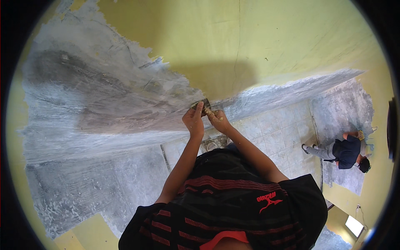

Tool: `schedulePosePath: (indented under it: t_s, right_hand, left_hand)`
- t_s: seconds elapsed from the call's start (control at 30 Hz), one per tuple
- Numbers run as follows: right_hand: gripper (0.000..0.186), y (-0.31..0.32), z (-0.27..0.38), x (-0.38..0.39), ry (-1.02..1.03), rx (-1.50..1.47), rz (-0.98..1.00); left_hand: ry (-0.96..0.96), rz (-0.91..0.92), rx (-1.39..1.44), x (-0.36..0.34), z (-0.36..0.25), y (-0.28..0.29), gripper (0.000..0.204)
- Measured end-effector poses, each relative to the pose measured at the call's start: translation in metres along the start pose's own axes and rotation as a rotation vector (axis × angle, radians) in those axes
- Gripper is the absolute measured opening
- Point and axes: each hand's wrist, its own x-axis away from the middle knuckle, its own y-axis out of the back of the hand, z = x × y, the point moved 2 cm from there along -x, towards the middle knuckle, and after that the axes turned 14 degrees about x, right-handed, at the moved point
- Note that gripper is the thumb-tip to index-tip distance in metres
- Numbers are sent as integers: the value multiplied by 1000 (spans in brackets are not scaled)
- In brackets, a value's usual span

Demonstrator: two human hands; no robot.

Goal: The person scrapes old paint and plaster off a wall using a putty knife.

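Both of my hands meet in front of me, close to the wall. My left hand (193,119) is closed on a scraper (206,104) with a small, dark, flat blade, the thumb lying along it. My right hand (221,121) is closed at the scraper's lower right end, its fingers curled and partly hidden. Tan and yellow crumbs (208,111) cling between the hands, and small flecks speckle the fingers. Behind them the wall shows bare grey plaster (121,100) with a ragged edge against yellow paint (200,37).
At the right, another person (348,150) in a dark shirt works at a part-stripped wall (341,108). Pale floor tiles (271,129) run below the wall. A dark-edged square opening or fixture (213,143) lies just below my hands. A thin crack (238,46) runs down the yellow paint.
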Motion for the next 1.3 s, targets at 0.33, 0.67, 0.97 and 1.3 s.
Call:
schedulePosePath:
  t_s: [0.33,0.67,0.97,1.3]
  right_hand:
    - [52,14,63,14,14,51,1]
    - [46,11,36,12,67,165,-74]
    - [48,16,82,11,31,35,-30]
    - [48,22,71,21,31,80,-83]
  left_hand:
    - [-84,-3,-30,13,-51,-29,30]
    - [10,-13,4,13,-26,-20,26]
    - [-117,5,-31,7,-63,-38,47]
    - [-28,-69,75,15,-55,-47,52]
